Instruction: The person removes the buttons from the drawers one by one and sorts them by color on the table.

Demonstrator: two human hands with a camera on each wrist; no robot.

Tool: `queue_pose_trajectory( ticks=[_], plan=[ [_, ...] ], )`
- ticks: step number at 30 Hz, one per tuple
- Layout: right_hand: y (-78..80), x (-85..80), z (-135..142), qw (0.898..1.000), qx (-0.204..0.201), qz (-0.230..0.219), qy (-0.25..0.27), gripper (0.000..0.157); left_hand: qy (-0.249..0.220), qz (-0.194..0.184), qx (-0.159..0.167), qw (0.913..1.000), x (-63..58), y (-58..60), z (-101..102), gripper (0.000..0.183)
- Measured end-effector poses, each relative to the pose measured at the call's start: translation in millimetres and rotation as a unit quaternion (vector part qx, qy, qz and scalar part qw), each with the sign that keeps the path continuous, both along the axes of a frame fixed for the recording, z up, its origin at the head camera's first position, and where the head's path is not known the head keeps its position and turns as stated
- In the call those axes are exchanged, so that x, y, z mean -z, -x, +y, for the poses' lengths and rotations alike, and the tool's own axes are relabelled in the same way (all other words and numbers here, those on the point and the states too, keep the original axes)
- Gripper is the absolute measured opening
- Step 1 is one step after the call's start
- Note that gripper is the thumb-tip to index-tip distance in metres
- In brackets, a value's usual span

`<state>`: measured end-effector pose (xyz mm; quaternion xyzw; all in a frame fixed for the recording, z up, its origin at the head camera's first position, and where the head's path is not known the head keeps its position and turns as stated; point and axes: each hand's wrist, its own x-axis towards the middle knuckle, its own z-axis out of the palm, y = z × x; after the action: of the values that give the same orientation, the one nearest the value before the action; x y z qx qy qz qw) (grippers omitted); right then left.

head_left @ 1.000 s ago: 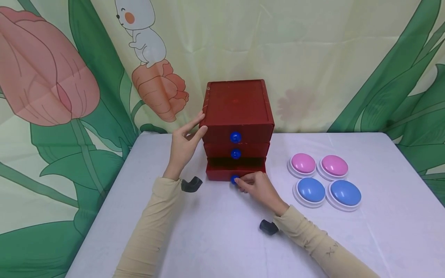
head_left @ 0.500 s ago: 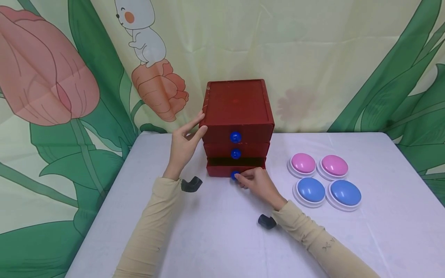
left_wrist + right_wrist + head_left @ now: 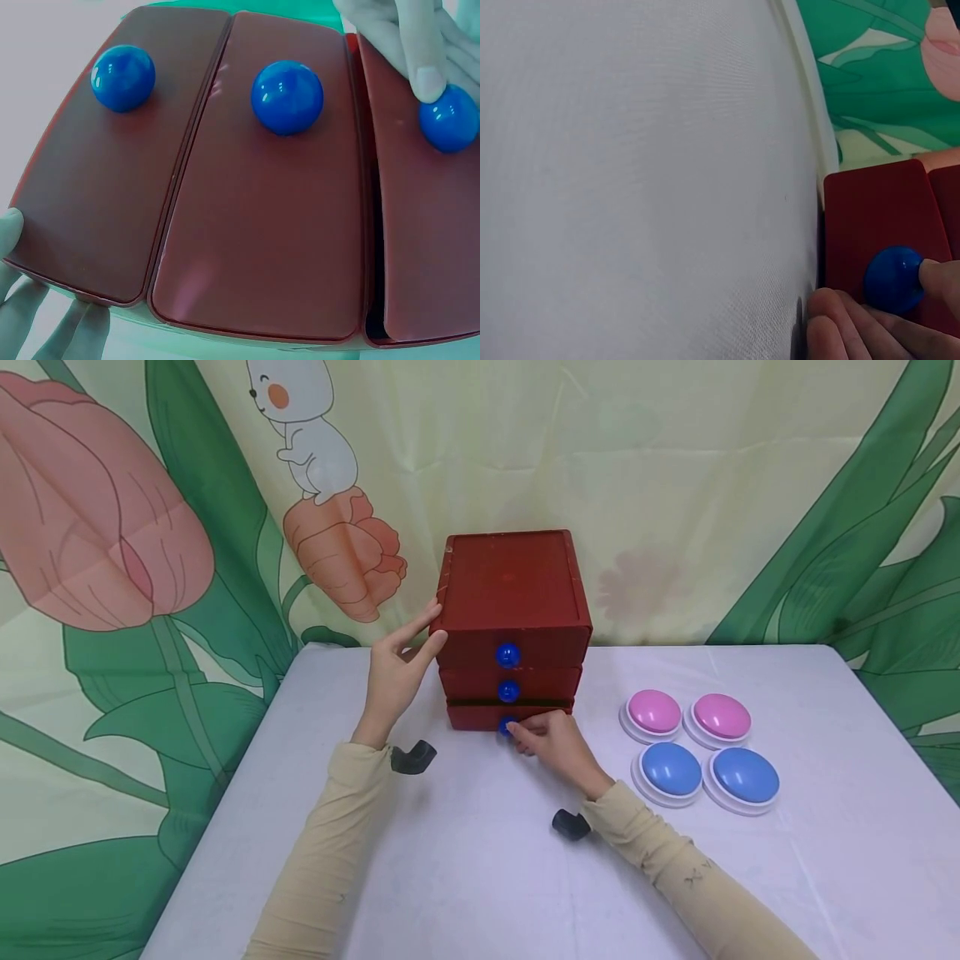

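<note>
A dark red cabinet [image 3: 513, 581] with three stacked drawers stands at the back of the table, each drawer with a round blue knob. My right hand [image 3: 557, 746] pinches the knob [image 3: 506, 726] of the bottom drawer [image 3: 472, 718], which sticks out slightly with a thin dark gap above it. In the left wrist view that gap [image 3: 377, 247] runs along the drawer's edge. My left hand [image 3: 395, 681] rests against the cabinet's left side, fingers extended and thumb at the front edge. The top knob [image 3: 507, 655] and middle knob [image 3: 508, 691] are untouched, their drawers pushed in.
Right of the cabinet sit two pink push buttons [image 3: 655, 711] and two blue push buttons [image 3: 672, 769] on white bases. A printed curtain [image 3: 675, 502] hangs behind the white-covered table [image 3: 480, 877]. Black wrist-worn pieces [image 3: 413, 757] jut out beside both sleeves.
The bottom drawer has slid inward, narrowing its opening to a thin gap. My right hand has moved away from me with the knob, while my left hand has stayed in place.
</note>
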<state>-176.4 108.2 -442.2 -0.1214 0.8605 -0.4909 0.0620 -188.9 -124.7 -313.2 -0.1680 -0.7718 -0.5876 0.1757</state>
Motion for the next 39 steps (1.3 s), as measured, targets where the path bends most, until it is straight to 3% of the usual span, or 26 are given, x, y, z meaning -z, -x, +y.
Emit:
queue_pose_trajectory(
  ticks=[28,35,39],
  plan=[
    [12.8,3.2,1,0.999,0.012,0.008,0.031,0.028,-0.021,0.006,0.018,0.9996,6.8,5.9,0,0.042],
    [10.6,3.7,-2,0.999,0.021,0.038,-0.003,0.027,-0.024,0.014,0.014,0.9995,26.6,21.7,-7,0.043],
    [9.4,1.8,-3,0.998,0.028,0.047,-0.013,0.028,-0.030,0.021,0.014,0.9992,29.2,23.0,-8,0.043]
  ],
)
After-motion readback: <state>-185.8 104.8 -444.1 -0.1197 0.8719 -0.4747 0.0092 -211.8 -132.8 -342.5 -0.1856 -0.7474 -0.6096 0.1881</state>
